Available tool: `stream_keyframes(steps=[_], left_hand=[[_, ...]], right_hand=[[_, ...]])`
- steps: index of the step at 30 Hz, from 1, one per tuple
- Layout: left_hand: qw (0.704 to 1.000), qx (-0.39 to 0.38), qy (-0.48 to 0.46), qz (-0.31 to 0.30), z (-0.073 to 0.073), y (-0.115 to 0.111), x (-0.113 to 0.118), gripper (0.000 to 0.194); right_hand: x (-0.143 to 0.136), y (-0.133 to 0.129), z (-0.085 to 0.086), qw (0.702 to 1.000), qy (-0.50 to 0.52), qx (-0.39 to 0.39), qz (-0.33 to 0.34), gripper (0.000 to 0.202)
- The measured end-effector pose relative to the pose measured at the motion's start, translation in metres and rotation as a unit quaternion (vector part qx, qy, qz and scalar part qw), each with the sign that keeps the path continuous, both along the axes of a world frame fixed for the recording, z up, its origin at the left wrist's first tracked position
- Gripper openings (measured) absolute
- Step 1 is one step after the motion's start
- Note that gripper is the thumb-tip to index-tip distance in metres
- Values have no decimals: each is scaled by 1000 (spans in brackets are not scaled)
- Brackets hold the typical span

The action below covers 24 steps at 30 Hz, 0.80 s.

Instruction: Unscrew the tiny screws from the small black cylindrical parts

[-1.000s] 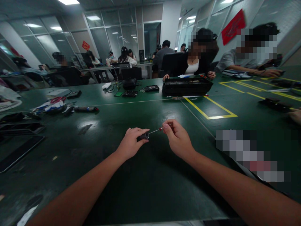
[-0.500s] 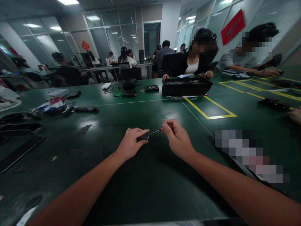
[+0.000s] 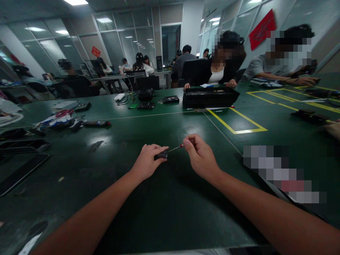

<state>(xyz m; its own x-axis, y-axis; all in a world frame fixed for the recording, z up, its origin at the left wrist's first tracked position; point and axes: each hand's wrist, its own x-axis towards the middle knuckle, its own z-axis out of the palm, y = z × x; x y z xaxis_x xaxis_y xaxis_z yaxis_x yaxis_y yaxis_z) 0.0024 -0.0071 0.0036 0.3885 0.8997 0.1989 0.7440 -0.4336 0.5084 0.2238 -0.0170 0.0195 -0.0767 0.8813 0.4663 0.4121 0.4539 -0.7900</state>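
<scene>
A small black cylindrical part (image 3: pixel 160 155) is pinched between the thumb and fingers of my left hand (image 3: pixel 147 160), its end facing right. My right hand (image 3: pixel 199 154) is closed on the handle of a thin screwdriver (image 3: pixel 174 148) with a red collar. The metal shaft slants down to the left, and its tip is at the end of the black part. Whether the tip is inside it is too small to tell. Both hands are above the green table (image 3: pixel 148 219).
A long black tray (image 3: pixel 211 98) stands ahead, with a person (image 3: pixel 217 72) behind it. Circuit boards (image 3: pixel 146 106) lie beyond my hands. At left are gloves (image 3: pixel 60 119), a black tool (image 3: pixel 96 123) and a dark flat panel (image 3: pixel 23 173). Yellow tape (image 3: pixel 249 131) marks the table at right.
My hands, the black part and the screwdriver have barely moved. Behind the tray, the person's hand on the right has shifted slightly left.
</scene>
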Motion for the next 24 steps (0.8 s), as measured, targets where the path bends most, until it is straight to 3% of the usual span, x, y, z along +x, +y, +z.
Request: stream_keyframes(steps=[12, 24], left_hand=[[1000, 14, 8, -2, -4, 3, -1, 45], [997, -3, -75, 8, -1, 0, 0, 45]], right_hand=[[0, 0, 3, 1000, -29, 0, -9, 16], [1, 2, 2, 998, -10, 14, -56, 17]])
